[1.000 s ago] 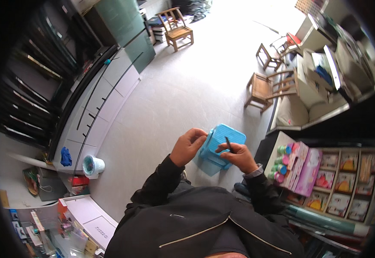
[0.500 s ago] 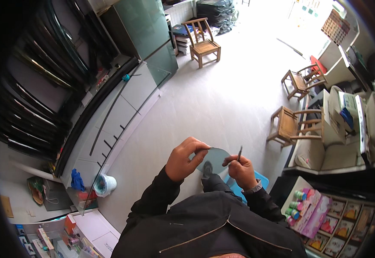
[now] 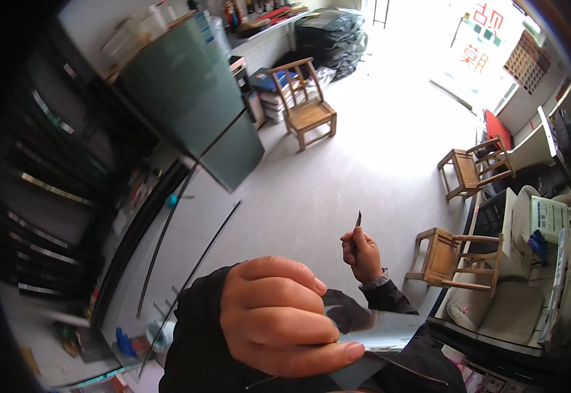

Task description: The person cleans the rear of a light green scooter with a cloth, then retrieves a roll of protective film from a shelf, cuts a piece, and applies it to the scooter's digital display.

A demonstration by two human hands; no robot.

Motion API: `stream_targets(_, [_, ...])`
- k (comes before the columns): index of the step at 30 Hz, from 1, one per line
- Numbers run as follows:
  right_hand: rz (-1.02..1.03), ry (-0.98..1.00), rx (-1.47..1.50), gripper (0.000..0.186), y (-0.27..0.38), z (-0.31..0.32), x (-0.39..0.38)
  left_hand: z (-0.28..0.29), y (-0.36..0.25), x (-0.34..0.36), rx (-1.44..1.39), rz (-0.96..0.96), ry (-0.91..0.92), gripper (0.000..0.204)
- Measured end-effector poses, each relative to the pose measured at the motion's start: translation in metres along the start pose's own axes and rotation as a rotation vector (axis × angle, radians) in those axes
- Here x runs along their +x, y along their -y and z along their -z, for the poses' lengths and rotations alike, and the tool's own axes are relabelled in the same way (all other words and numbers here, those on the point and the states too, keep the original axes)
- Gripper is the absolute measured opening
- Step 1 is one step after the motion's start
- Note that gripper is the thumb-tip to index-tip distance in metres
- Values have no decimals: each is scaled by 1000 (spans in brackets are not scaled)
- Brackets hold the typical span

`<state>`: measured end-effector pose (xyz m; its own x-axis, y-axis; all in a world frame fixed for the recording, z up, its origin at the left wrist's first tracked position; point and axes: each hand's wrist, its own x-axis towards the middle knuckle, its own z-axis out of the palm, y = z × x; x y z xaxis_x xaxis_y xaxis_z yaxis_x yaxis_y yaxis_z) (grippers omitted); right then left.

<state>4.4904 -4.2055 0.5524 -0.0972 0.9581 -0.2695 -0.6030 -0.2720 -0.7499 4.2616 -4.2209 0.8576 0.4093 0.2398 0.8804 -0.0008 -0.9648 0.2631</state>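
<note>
My left hand (image 3: 279,321) is raised large and close in the lower middle, its fingers closed on a thin see-through sheet (image 3: 383,327). The sheet has a glossy, greyish look and spreads from under the fingertips toward the right; part of its outline is hidden by the hand. Farther out, over the floor, my right hand (image 3: 364,259) is closed around a small craft knife (image 3: 359,219). Its dark, pointed blade sticks up from the fist, apart from the sheet, and its handle is hidden in the fingers.
Wooden chairs stand at the back (image 3: 308,114) and on the right (image 3: 446,259). A beige sofa (image 3: 511,311) lies along the right side. At left are a green fridge (image 3: 187,98), a long glass edge (image 3: 200,262) and dark rolls on a rack (image 3: 49,183).
My left hand has lifted the sheet from low over the floor to close in front of me. My right hand, still gripping the knife, has moved slightly away from the sheet. The view has tilted upward.
</note>
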Motion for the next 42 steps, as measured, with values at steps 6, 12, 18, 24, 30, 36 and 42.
stream_targets(6, [118,-158,-66,40,79,76,169,-51,221,46,-99,-30,57,22])
stream_targets(12, [33,-544,49,33,163,135,301,-92,441,159,-264,-82,137,23])
stream_targets(18, [89,-616,24,30,274,184,442,-175,630,286,-410,-234,226,24])
stream_targets(24, [64,-606,38,27,384,296,618,-289,803,374,-361,-77,261,24])
stream_targets(30, [61,-512,-28,24,571,382,795,-388,968,504,-308,-190,222,22])
stream_targets(36, [98,-461,-88,24,716,459,967,-483,1151,602,-399,-225,243,20])
stream_targets(42, [104,-636,-96,22,805,549,1122,-601,1371,702,-651,-573,11,18])
